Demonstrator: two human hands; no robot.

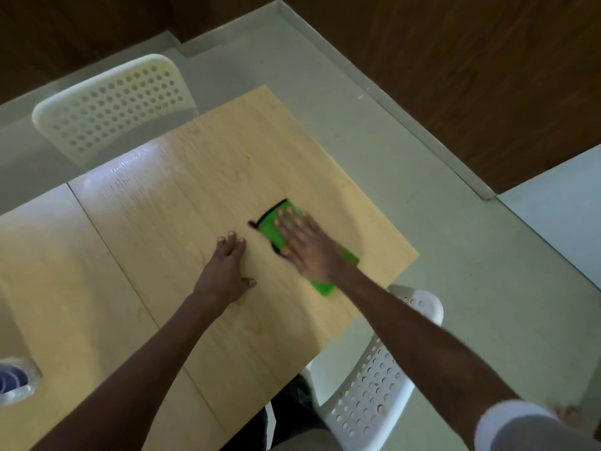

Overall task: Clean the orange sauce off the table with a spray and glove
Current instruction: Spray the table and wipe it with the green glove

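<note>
Both hands lie flat: right hand (304, 244) pressing the green glove (271, 227), left hand (227, 268) on the table (162, 222).

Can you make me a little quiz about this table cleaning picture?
1. True or false: the right hand lies flat on the green glove.
2. What does the left hand rest on? A) a chair B) the bare wooden table C) a spray bottle
3. Fill in: the two chairs, one white chair across the table and one on the near side, are ____ in colour.

Key: 1 true; 2 B; 3 white.
</note>
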